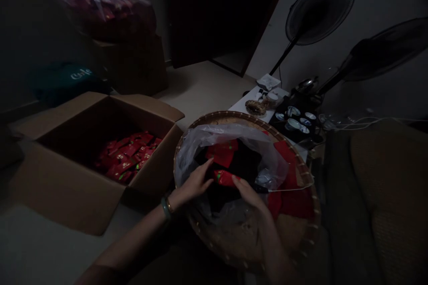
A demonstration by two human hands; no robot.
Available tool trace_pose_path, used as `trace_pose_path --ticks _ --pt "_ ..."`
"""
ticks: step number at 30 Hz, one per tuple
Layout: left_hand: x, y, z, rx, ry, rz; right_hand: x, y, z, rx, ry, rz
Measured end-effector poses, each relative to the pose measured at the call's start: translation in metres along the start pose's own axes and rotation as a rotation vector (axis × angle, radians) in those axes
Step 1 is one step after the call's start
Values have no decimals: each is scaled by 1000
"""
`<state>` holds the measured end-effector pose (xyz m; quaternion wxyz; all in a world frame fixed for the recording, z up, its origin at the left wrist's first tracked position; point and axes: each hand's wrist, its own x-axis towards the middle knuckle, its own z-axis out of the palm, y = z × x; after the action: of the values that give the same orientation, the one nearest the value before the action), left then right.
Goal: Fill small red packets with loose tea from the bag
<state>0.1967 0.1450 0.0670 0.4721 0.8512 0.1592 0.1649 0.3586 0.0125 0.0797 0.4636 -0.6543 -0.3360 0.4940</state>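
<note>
A small shiny red packet (224, 178) with a green mark lies between my two hands, over the open plastic bag (230, 132). My right hand (250, 193) grips its right end with the fingertips. At its left end is my left hand (197, 180), fingers apart, the thumb near or touching the packet; which of these I cannot tell. A flat red pouch (221, 155) sits just beyond, near my left fingertips. Dark contents (247, 158) fill the bag, too dim to name. The bag rests in a round woven basket (297, 236).
An open cardboard box (73, 196) holding many red packets (130, 156) stands left. Red cloth or paper (294, 182) lies in the basket's right side. A white cord (290, 190) crosses the rim. Beyond are small cups (293, 124) on a low table and two standing fans (321, 9).
</note>
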Motion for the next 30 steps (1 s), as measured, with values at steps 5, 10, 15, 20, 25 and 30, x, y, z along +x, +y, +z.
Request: trace_pose_path --ticks 5,10,15,20,25,30 --pt "3 13 16 442 -58 202 9 5 17 -12 40 18" --pt "11 2 16 361 82 59 8 -8 10 109 47 -92" --pt "16 -8 4 183 230 -71 8 7 9 -223 278 -262" --pt "17 -3 0 103 287 -60 15 28 42 -994 67 -355" --pt "14 0 -5 127 230 44 30 28 61 -1317 131 -189" --pt "12 -5 -5 180 182 87 39 30 63 -1374 136 -139"
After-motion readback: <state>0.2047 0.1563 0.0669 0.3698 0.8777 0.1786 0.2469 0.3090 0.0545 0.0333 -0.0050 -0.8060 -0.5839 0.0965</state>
